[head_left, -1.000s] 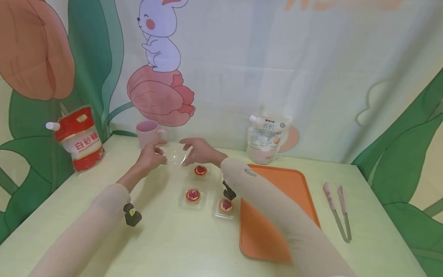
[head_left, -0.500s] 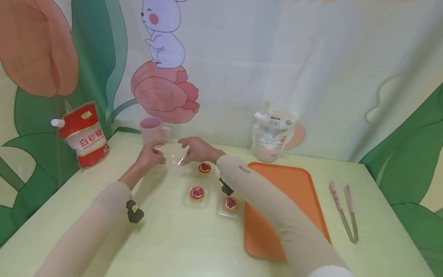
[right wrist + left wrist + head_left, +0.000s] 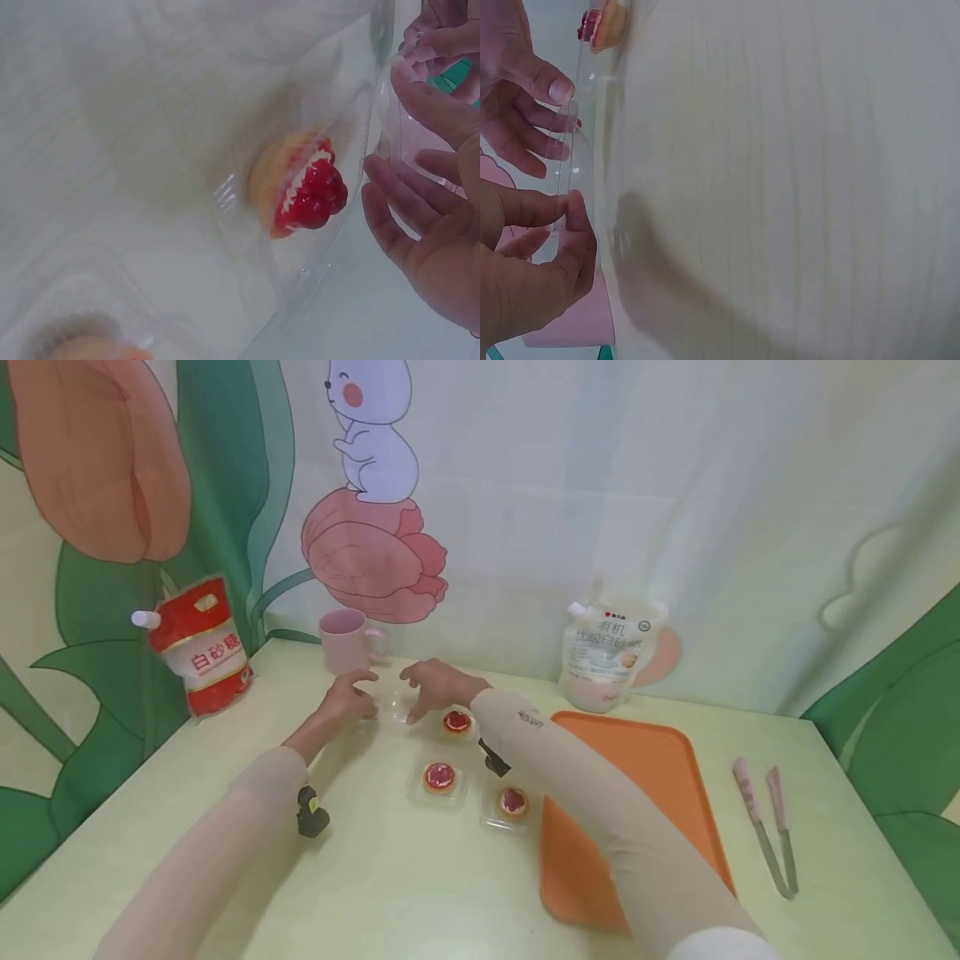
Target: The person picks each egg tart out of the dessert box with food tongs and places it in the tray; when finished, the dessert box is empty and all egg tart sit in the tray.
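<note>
In the head view, a clear plastic lid (image 3: 393,700) is held up between both hands near the back of the table. My left hand (image 3: 343,705) pinches one edge of it between thumb and fingers, plainest in the left wrist view. At the opposite edge my right hand (image 3: 444,685) holds the lid (image 3: 571,157), thumb on the rim and fingers against the far side. Just below the right hand sits a red-topped tart (image 3: 457,722) in a clear plastic tray. Two more tarts, one in the middle (image 3: 439,777) and one further right (image 3: 513,802), sit in similar clear trays.
Behind the left hand stands a pink mug (image 3: 347,642). A red sugar bag (image 3: 206,647) is at the left and a white sugar pouch (image 3: 611,656) at the back. An orange tray (image 3: 652,768) lies under the right forearm. Pink-handled tongs (image 3: 768,827) rest at the right.
The head view has shifted, so everything sits further right in it. Both hands keep hold of the plastic lid, which stays beside the mug. The tarts have not visibly moved on the table.
</note>
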A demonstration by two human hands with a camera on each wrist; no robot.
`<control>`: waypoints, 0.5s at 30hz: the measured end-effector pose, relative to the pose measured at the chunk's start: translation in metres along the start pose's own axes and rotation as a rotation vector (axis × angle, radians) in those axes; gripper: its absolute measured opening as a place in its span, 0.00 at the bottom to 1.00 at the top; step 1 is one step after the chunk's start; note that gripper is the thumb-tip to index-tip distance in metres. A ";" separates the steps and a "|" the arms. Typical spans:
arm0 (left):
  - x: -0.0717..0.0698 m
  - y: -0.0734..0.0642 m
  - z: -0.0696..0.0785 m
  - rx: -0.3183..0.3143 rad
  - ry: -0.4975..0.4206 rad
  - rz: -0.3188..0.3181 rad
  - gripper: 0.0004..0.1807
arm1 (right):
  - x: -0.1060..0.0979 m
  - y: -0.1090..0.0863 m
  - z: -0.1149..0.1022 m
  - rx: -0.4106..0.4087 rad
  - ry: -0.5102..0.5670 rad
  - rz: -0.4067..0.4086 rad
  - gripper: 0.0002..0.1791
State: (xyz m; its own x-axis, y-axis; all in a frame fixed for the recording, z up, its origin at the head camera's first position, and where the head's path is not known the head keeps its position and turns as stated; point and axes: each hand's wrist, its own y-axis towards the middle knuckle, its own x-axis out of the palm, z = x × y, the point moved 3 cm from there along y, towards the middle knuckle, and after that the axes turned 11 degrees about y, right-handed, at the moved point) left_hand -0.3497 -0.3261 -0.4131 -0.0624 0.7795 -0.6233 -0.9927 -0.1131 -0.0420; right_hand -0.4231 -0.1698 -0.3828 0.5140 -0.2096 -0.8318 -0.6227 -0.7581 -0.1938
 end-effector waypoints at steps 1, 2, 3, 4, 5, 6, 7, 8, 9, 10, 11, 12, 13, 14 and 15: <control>0.001 0.000 0.000 -0.002 -0.002 -0.001 0.34 | 0.000 -0.001 -0.001 0.005 -0.001 0.001 0.43; 0.001 0.000 0.001 -0.004 0.002 0.001 0.34 | 0.000 -0.001 -0.001 0.004 -0.001 0.001 0.43; 0.001 0.001 0.001 -0.007 0.005 0.003 0.34 | 0.000 -0.001 -0.003 0.002 -0.005 0.000 0.42; 0.001 0.001 0.001 -0.013 0.010 0.003 0.34 | 0.000 -0.002 -0.004 0.001 -0.005 -0.002 0.42; 0.001 0.002 0.000 -0.015 0.013 0.001 0.34 | 0.000 -0.002 -0.004 0.005 -0.005 -0.004 0.42; 0.001 0.003 0.000 -0.015 0.011 -0.003 0.34 | 0.000 -0.002 -0.005 0.011 -0.009 -0.006 0.42; 0.001 0.004 -0.001 -0.015 0.010 -0.007 0.34 | 0.000 -0.002 -0.005 0.019 -0.013 -0.010 0.42; 0.002 0.005 -0.002 -0.018 0.018 -0.011 0.33 | 0.001 -0.002 -0.004 0.025 -0.020 -0.016 0.41; 0.003 0.006 -0.003 -0.019 0.020 -0.017 0.33 | 0.001 -0.003 -0.004 0.034 -0.027 -0.023 0.41; 0.003 0.007 -0.004 -0.019 0.026 -0.022 0.33 | 0.002 -0.003 -0.004 0.043 -0.031 -0.031 0.41; 0.004 0.007 -0.005 -0.017 0.033 -0.026 0.34 | 0.003 -0.003 -0.003 0.052 -0.034 -0.038 0.41; 0.004 0.007 -0.005 -0.015 0.038 -0.033 0.34 | 0.003 -0.003 -0.003 0.060 -0.037 -0.047 0.41; 0.005 0.007 -0.006 -0.016 0.045 -0.037 0.34 | 0.004 -0.003 -0.003 0.066 -0.036 -0.055 0.41; 0.005 0.008 -0.007 -0.018 0.049 -0.043 0.34 | 0.004 -0.004 -0.003 0.074 -0.034 -0.060 0.41; 0.006 0.008 -0.007 -0.018 0.045 -0.049 0.33 | 0.005 -0.004 -0.003 0.084 -0.027 -0.063 0.41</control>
State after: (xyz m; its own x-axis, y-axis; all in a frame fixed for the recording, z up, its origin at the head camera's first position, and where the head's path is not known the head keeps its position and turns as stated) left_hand -0.3574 -0.3266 -0.4228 -0.0087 0.7559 -0.6546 -0.9924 -0.0870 -0.0872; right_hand -0.4165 -0.1692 -0.3847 0.5386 -0.1452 -0.8300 -0.6373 -0.7146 -0.2886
